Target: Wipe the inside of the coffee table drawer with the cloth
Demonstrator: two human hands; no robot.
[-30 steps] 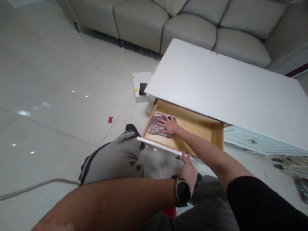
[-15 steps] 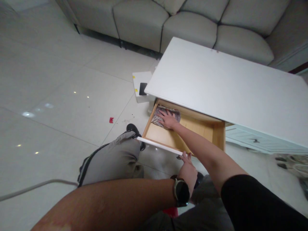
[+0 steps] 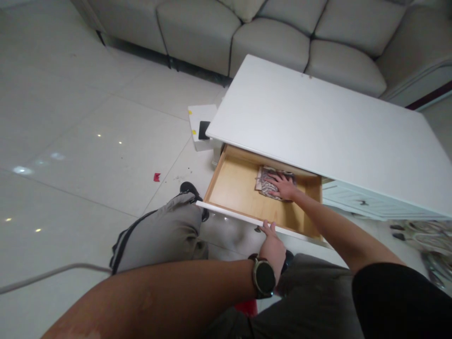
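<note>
Spread flat, my right hand (image 3: pixel 284 187) presses on a patterned brown-and-white cloth (image 3: pixel 264 182) lying on the floor of a wooden drawer (image 3: pixel 236 181). The cloth is toward the drawer's right half, and part of it is hidden under my palm. The drawer stands pulled out from a white coffee table (image 3: pixel 318 117). At its white front panel (image 3: pixel 229 213), beside a small dark knob (image 3: pixel 257 229), my left hand (image 3: pixel 273 249) has its fingers hooked over the top edge. A watch (image 3: pixel 264 278) is on my left wrist.
A grey sofa (image 3: pixel 201 35) runs behind the table. On the tiled floor are a white box (image 3: pixel 197 113) with a dark flat item on it, a red scrap (image 3: pixel 157 177), and a pale hose (image 3: pixel 52 272) at the left. Cables or straps (image 3: pixel 423 235) lie at the right.
My right hand has slid the cloth from the drawer's left back corner toward its right side. My left hand stays on the drawer front. The view has shifted slightly.
</note>
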